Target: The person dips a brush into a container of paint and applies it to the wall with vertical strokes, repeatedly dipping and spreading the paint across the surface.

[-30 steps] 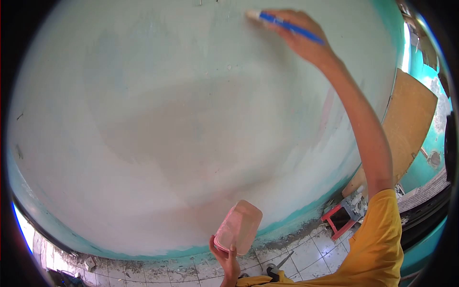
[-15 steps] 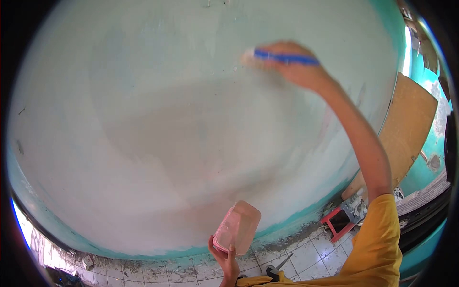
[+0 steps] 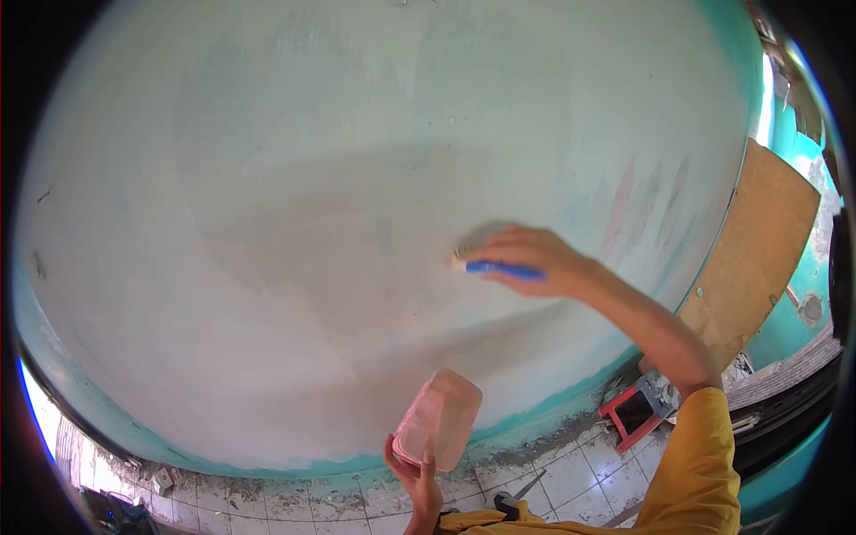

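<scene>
My right hand (image 3: 544,259) is closed around a blue-handled paintbrush (image 3: 504,268). The brush's pale bristles point left and meet, or nearly meet, the middle of the pale painted wall (image 3: 357,196). Low in the view, my left hand (image 3: 417,477) grips a pink plastic tub (image 3: 450,419) by its lower edge, thumb on the near side. The tub is tilted, and its contents are hard to make out.
A red stool (image 3: 635,417) stands on the tiled floor (image 3: 580,486) at lower right. Behind it a brown board (image 3: 753,241) leans by the wall's right edge. A dark tool with a pointed blade (image 3: 517,501) shows near my waist. Debris lies along the wall's base.
My right hand has moved down the wall with the paintbrush, from the upper part to about mid-height. The left hand and tub have barely shifted.
</scene>
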The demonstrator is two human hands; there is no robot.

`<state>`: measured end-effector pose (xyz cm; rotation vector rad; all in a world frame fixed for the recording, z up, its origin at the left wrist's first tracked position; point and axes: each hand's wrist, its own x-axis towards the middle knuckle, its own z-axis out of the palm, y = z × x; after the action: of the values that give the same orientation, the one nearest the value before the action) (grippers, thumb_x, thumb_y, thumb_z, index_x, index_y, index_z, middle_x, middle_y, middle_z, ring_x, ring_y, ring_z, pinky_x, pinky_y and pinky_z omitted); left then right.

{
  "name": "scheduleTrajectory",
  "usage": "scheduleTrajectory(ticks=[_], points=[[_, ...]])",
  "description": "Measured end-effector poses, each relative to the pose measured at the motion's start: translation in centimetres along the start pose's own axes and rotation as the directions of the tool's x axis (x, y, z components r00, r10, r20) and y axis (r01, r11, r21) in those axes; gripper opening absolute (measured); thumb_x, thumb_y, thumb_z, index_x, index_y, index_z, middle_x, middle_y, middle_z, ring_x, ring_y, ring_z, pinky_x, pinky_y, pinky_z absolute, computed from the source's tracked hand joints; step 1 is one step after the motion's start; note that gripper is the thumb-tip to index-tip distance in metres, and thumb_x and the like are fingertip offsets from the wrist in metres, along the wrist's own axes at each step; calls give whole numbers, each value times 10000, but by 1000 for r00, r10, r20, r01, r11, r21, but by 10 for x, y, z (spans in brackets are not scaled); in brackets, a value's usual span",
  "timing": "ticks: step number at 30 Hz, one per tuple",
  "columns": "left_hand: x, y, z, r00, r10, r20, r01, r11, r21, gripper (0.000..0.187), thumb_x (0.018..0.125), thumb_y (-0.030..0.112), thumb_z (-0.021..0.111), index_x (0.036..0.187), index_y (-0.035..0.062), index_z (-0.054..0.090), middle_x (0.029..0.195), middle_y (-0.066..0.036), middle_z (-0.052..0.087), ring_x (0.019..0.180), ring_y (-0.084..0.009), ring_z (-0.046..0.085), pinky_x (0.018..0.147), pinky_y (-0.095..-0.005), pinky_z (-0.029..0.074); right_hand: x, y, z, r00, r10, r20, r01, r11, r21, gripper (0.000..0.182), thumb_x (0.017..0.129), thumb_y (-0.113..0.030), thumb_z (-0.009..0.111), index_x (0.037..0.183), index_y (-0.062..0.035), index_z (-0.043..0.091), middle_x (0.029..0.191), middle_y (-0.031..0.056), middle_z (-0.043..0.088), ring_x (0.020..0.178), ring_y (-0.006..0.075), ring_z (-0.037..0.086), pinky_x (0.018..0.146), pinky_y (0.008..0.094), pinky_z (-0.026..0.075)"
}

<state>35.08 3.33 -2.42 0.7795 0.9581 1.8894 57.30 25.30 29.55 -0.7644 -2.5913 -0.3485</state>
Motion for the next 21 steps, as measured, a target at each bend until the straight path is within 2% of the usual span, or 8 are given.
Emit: scheduleTrajectory(ticks=[1, 4, 6, 9, 12, 16, 19, 21], points=[[0, -1, -1, 1000, 10, 10, -11, 1000, 13, 1010, 920, 333, 777, 1628, 99, 95, 1532, -169, 361, 1424, -298, 382, 1201, -462, 290, 11, 1, -17, 997, 54, -54, -50, 996, 76, 305, 983, -312, 679, 1284, -267, 704, 1222, 16, 721, 1160, 252, 652, 1000, 391, 524], [-1, 5, 4, 1000, -11, 13, 11, 1000, 22, 1006, 923, 332, 775, 1628, 98, 96, 1536, -169, 360, 1430, -298, 379, 1203, -464, 290, 70, 29, -87, 986, 92, -138, -110, 985, -134, 286, 1037, -345, 577, 1246, -245, 744, 1274, 42, 724, 1177, 276, 658, 1022, 392, 515], [-1, 6, 6, 1000, -9, 20, 9, 1000, 17, 1005, 925, 333, 774, 1628, 99, 95, 1541, -169, 358, 1433, -295, 376, 1204, -463, 289, 94, 34, -130, 862, -33, -505, -119, 957, -265, 290, 1031, -344, 592, 1232, -201, 743, 1203, 63, 740, 1106, 308, 665, 971, 411, 526], [-2, 5, 9, 1000, -5, 24, 5, 1000, 5, 1002, 928, 330, 772, 1630, 100, 95, 1550, -170, 357, 1441, -291, 372, 1204, -461, 288, 110, 17, -163, 715, -80, -695, -145, 955, -259, 294, 1007, -262, 658, 1262, -135, 732, 1219, 88, 742, 1111, 305, 674, 989, 384, 522], [-1, 0, 4, 1000, 1, 16, -1, 1000, 16, 999, 931, 329, 769, 1631, 101, 95, 1555, -173, 358, 1446, -289, 369, 1205, -461, 287, 102, 36, -121, 720, -255, -645, -62, 902, -426, 288, 996, -319, 645, 1241, -187, 719, 1155, 56, 730, 1023, 322, 649, 902, 418, 541], [1, 5, 0, 1000, 32, -1, -31, 999, 22, 972, 949, 313, 749, 1633, 106, 91, 1556, -168, 367, 1452, -289, 364, 1205, -461, 288, 29, -8, -3, 910, -103, -402, -17, 959, -284, 347, 932, -214, 676, 1272, -151, 655, 1149, 53, 673, 978, 305, 621, 827, 415, 541], [7, 10, 0, 999, 40, -6, -40, 999, 29, 946, 965, 298, 733, 1634, 114, 90, 1568, -154, 356, 1464, -286, 350, 1205, -462, 290, -27, -31, 87, 982, -24, -186, -2, 990, -140, 341, 927, -209, 681, 1261, -153, 649, 1205, 39, 655, 1047, 247, 606, 913, 378, 517], [12, 16, 5, 999, 35, -24, -35, 999, 20, 990, 935, 334, 766, 1629, 88, 104, 1563, -167, 349, 1463, -294, 345, 1209, -461, 271, -49, -42, 115, 980, -21, -197, 6, 997, -76, 348, 930, -226, 709, 1260, -129, 655, 1160, 42, 675, 1015, 260, 629, 896, 377, 534]])
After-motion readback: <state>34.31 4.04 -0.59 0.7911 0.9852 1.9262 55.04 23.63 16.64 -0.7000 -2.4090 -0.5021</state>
